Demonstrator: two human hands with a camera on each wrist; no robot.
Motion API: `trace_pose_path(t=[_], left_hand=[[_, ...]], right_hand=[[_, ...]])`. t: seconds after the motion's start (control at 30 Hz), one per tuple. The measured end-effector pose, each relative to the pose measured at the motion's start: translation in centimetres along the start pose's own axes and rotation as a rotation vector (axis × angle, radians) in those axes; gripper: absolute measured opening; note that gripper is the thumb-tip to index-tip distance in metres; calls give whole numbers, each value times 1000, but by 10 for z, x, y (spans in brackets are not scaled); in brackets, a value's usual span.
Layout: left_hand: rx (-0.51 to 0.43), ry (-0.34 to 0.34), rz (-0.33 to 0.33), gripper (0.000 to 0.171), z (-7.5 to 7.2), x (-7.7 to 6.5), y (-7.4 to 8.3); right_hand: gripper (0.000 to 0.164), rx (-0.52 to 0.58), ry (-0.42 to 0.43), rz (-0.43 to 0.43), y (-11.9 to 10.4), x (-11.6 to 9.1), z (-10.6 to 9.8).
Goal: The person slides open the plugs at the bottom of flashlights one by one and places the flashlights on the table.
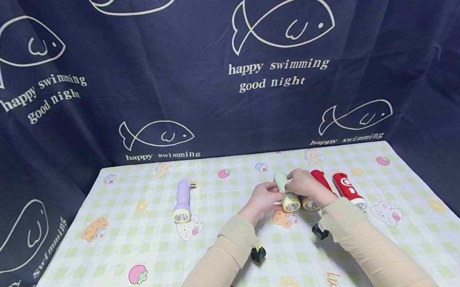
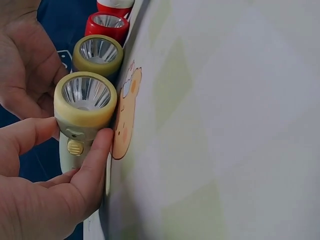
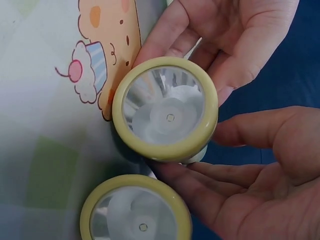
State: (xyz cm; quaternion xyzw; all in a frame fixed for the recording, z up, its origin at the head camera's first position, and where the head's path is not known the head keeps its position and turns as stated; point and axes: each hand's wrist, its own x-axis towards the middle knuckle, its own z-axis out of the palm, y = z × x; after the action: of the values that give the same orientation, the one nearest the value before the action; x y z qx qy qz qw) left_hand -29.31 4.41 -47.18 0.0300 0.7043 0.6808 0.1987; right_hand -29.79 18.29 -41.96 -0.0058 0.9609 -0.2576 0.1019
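Observation:
A pale green flashlight (image 1: 280,181) with a yellow rim lies on the table, its lens facing me. My left hand (image 1: 263,199) pinches it from the left, thumb and fingers just behind the rim in the left wrist view, beside a yellow switch (image 2: 75,147). From the other side my right hand (image 1: 306,185) grips the same flashlight; in the right wrist view its fingers (image 3: 195,187) reach between it and a second yellow-rimmed flashlight (image 3: 135,212). That second one's body is mostly hidden by my right hand in the head view.
A red flashlight (image 1: 319,177) stands partly behind my right hand, with a red-and-white flashlight (image 1: 347,187) further right. Off to the left lies a purple flashlight (image 1: 182,196) with plug prongs (image 1: 193,186) sticking out. A dark blue curtain (image 1: 214,101) hangs behind the checked tablecloth (image 1: 162,259).

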Motion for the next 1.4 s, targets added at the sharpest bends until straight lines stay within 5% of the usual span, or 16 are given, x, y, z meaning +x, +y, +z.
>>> trace_pose_path(t=[0.77,1.07,1.4], left_hand=[[-47,26,32,56,-23,-25,26],[-46,50,39,54,-30,-35,36],[-15,96,63,52,-35,-41,36]], right_hand=[[50,271,76,-98,-18,-19,-11],[47,276,186,-192,-20,-25,-8],[48,340,235,-200,-27,-33,-2]])
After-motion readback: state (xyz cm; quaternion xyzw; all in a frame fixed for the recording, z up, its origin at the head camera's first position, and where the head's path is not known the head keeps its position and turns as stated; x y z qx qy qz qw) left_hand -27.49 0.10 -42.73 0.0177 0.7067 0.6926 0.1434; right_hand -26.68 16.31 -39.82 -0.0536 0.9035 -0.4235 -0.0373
